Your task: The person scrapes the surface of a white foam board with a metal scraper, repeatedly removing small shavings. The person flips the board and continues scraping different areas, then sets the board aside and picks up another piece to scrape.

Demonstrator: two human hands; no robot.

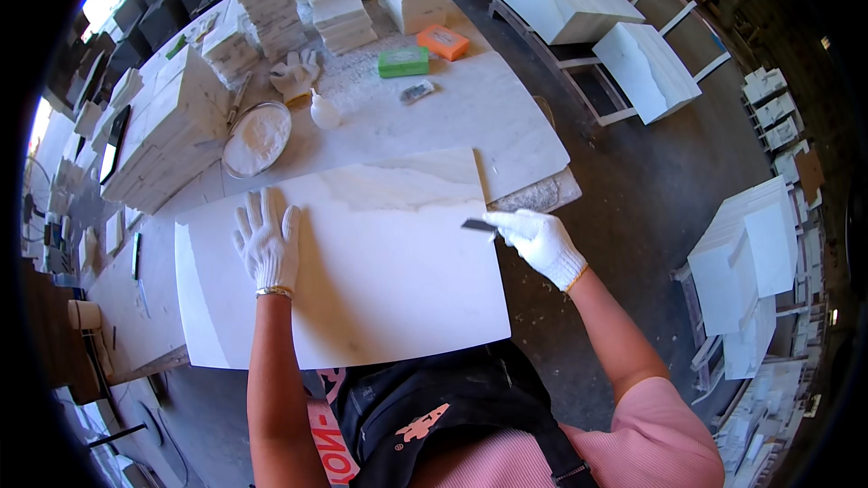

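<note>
A large white marble slab (pixel 398 271) with faint grey-beige veining lies flat on the worktable before me. My left hand (pixel 268 242), in a white knit glove, rests palm down on the slab's left part, fingers stretched out. At the slab's right edge, my gloved right hand (pixel 541 244) pinches a small dark flat blade (pixel 476 225) that looks like a scraper. The blade's tip reaches over the slab's surface near that edge. Whether it touches the stone, I cannot tell. The fingers hide the blade's other end.
Beyond the slab are a metal bowl of white powder (pixel 258 140), a white squeeze bottle (pixel 325 112), a loose glove (pixel 296 74), a green block (pixel 403 61) and an orange box (pixel 443 41). Tile stacks (pixel 172 126) flank the left. Stone slabs (pixel 570 2) sit on racks at right.
</note>
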